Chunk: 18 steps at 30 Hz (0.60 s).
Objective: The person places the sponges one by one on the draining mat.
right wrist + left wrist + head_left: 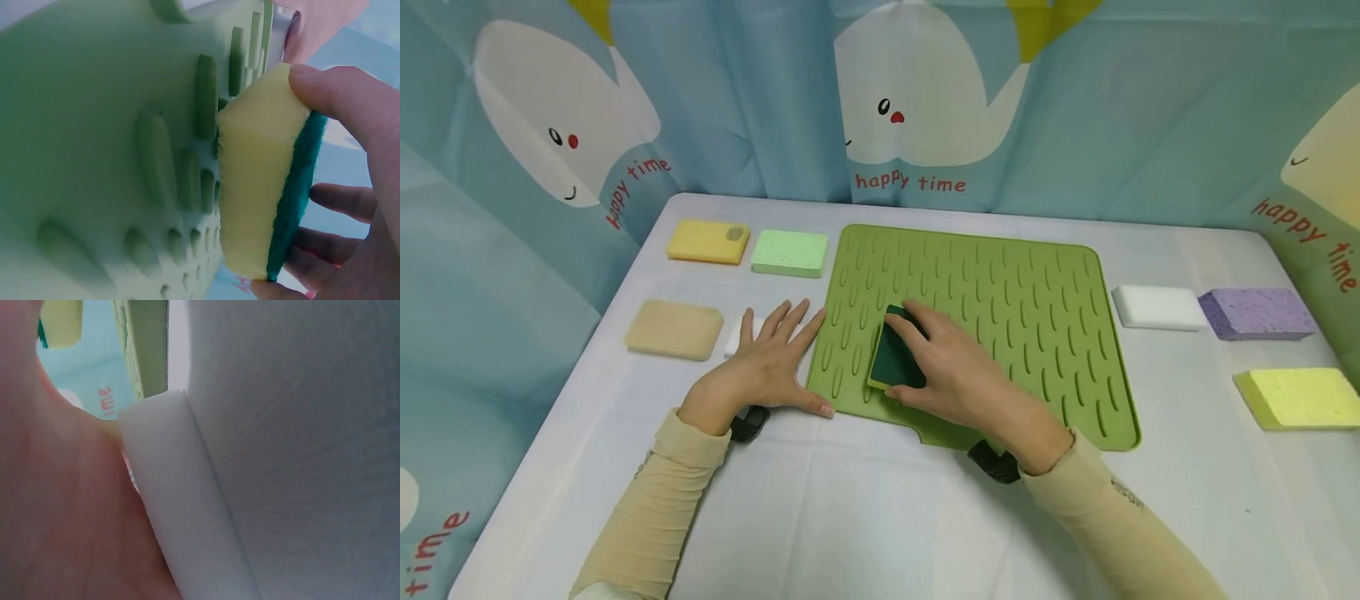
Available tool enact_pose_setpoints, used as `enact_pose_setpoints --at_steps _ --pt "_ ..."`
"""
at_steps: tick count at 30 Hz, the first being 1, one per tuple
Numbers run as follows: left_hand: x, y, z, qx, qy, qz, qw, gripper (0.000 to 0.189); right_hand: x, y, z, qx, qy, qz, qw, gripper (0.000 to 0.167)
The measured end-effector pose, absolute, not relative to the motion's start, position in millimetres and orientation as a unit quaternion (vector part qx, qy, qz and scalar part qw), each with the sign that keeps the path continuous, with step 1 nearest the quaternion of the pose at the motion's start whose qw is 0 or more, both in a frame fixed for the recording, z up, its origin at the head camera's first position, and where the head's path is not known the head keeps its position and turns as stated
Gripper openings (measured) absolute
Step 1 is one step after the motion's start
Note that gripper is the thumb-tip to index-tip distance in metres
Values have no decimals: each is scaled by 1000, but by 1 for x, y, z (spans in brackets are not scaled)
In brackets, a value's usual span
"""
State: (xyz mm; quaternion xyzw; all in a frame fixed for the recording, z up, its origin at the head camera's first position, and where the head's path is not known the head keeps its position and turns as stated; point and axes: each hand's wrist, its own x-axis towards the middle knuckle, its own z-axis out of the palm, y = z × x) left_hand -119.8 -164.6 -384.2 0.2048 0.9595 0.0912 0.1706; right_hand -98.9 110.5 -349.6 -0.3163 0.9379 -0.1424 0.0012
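My right hand (958,367) grips a yellow scrub sponge with a dark green scouring layer (895,360) between thumb and fingertips, over the left part of a green ridged mat (985,283). In the right wrist view the sponge (253,187) is close over the ridges, its green side facing the palm. My left hand (760,362) is spread with straight fingers at the mat's left edge. Beneath it lies a white sponge block (732,340), mostly hidden in the head view; in the left wrist view the white block (169,462) appears right beside the palm.
On the left lie a yellow sponge (708,242), a light green sponge (790,253) and a beige sponge (674,330). Right of the mat are a white block (1157,307), a purple sponge (1257,313) and a pale yellow sponge (1298,398). A printed blue curtain (760,100) hangs behind the table.
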Motion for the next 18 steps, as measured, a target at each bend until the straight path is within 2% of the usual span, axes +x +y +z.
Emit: enact_pose_setpoints --at_steps 18 --pt "-120 -165 -385 208 959 85 173 137 -106 80 -354 -344 928 -139 21 88"
